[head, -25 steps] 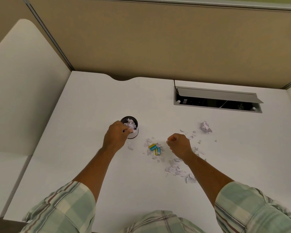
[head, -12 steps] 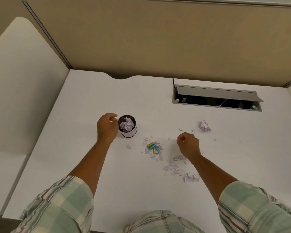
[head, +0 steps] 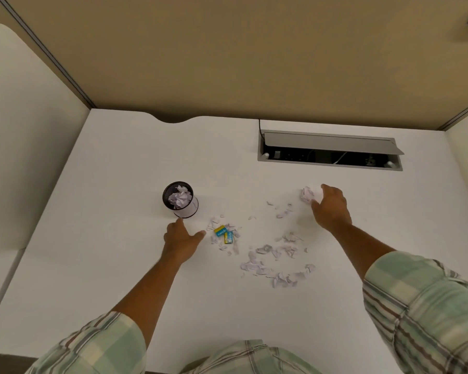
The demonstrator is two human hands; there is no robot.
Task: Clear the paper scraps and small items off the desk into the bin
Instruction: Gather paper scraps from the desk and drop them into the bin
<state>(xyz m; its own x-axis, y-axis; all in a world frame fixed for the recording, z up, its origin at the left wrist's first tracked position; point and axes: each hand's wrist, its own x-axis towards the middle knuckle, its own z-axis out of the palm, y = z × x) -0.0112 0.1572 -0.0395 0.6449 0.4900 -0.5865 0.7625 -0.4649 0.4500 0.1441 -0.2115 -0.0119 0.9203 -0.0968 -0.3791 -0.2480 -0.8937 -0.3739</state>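
Observation:
A small black mesh bin (head: 168, 193) stands on the white desk (head: 119, 163), holding crumpled white paper. My left hand (head: 183, 240) rests open on the desk just in front of the bin, fingers spread, holding nothing. Right of it lie two small yellow and blue boxes (head: 224, 233) among torn paper scraps (head: 270, 261). My right hand (head: 331, 207) is open, fingers around a crumpled paper ball (head: 307, 194) at the far right of the mess, touching it without a closed grip.
An open grey cable tray (head: 330, 151) is set into the desk at the back right. Beige partition walls (head: 227, 55) close the desk at the back and sides. A white side panel (head: 25, 130) stands to the left.
My left hand has left the bin's rim and dropped to the desk in front of it. My right hand has opened from a fist and reached out to the crumpled ball.

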